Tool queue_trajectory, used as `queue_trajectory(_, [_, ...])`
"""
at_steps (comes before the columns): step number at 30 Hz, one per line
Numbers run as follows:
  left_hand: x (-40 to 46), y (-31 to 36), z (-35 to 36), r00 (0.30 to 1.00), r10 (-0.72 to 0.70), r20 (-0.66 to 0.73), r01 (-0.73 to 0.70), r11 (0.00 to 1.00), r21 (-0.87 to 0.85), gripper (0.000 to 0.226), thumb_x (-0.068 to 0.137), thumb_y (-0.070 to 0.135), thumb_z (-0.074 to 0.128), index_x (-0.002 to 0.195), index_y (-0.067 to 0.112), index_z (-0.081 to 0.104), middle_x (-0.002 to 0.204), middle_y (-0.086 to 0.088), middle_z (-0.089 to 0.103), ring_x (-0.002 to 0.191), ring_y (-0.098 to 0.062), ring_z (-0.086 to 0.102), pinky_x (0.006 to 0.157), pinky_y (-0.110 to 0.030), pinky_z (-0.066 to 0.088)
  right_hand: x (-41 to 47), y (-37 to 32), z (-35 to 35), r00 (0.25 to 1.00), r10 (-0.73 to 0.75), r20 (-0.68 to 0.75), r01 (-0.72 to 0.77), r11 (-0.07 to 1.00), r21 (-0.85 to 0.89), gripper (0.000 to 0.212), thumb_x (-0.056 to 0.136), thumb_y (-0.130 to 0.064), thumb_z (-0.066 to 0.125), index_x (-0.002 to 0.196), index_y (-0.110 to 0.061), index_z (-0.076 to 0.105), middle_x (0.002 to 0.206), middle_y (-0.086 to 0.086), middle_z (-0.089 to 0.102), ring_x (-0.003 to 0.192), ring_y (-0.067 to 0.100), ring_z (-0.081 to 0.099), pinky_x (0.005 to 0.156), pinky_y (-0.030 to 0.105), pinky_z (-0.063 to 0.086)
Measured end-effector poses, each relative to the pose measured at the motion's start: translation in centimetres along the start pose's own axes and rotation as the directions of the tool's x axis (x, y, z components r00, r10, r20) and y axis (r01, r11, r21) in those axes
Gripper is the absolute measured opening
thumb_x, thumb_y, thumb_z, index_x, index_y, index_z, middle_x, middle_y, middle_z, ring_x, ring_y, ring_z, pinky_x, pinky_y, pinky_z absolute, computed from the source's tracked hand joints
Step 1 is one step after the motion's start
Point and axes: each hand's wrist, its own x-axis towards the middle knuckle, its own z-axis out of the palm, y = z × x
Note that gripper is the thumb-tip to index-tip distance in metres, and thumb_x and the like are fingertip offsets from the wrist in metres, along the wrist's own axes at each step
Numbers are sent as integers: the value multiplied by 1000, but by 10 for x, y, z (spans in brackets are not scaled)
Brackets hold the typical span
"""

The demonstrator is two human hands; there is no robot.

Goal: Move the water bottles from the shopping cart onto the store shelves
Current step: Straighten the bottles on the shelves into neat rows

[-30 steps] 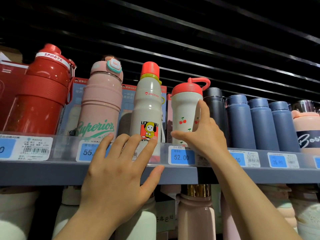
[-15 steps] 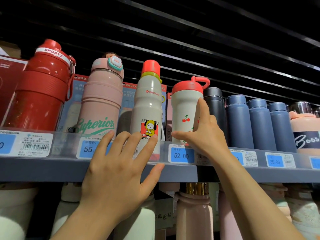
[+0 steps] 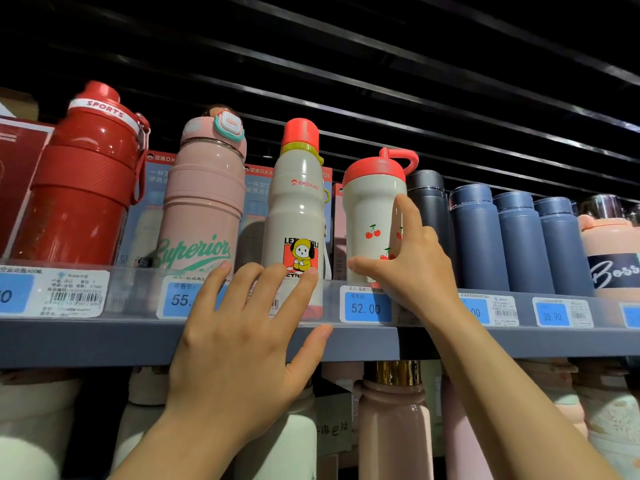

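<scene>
On the upper shelf (image 3: 104,341), right hand (image 3: 412,271) grips the cherry bottle (image 3: 372,216), thumb and forefinger curled round it; left hand (image 3: 242,337), fingers straight and spread, rests against the shelf's edge below the cartoon bottle (image 3: 298,209).

Pretty bright up front, light seems to come from behind and above the camera. Glossy highlights streak the shiny red plastic sports bottle (image 3: 81,188) and the clear plastic price-tag strip (image 3: 138,289). The black slatted ceiling (image 3: 450,81) stays dark. Below the grey shelf edge (image 3: 86,341) it's shadowy and soft. Wide-angle bending at the edges, far-right labels blurry.
</scene>
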Motion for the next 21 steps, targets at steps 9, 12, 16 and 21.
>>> queue_trajectory(9, [1, 0, -1, 1000, 4, -4, -4, 1000, 1, 57, 96, 51, 32, 126, 15, 64, 115, -12, 63, 104, -35, 59, 101, -52, 36, -1, -1, -2, 1000, 13, 12, -14, 1000, 22, 105, 70, -40, 79, 147, -40, 8, 124, 9, 39, 96, 27, 51, 74, 31, 39])
queue_trajectory(12, [0, -1, -1, 1000, 6, 3, -6, 1000, 4, 58, 96, 51, 32, 127, 15, 64, 116, -13, 63, 105, -35, 59, 101, -53, 37, 1, -1, -2, 1000, 28, 14, -28, 1000, 14, 109, 68, -40, 81, 147, -38, 6, 123, 9, 40, 96, 28, 51, 74, 32, 41])
queue_trajectory(16, [0, 0, 0, 1000, 6, -18, -6, 1000, 9, 56, 94, 50, 35, 126, 14, 65, 114, -14, 64, 103, -36, 60, 99, -54, 38, 8, 2, 0, 999, 44, 7, -44, 997, 70, 122, 62, -38, 87, 150, -32, 1, 128, 12, 48, 108, 30, 55, 81, 36, 46])
queue_trajectory(21, [0, 0, 3, 999, 2, -47, -2, 1000, 19, 56, 96, 50, 32, 126, 15, 65, 114, -14, 64, 103, -37, 60, 99, -55, 40, 9, 0, 4, 997, 79, 11, -79, 995, 56, 123, 66, -36, 85, 151, -30, -3, 132, 14, 44, 112, 32, 52, 79, 31, 39])
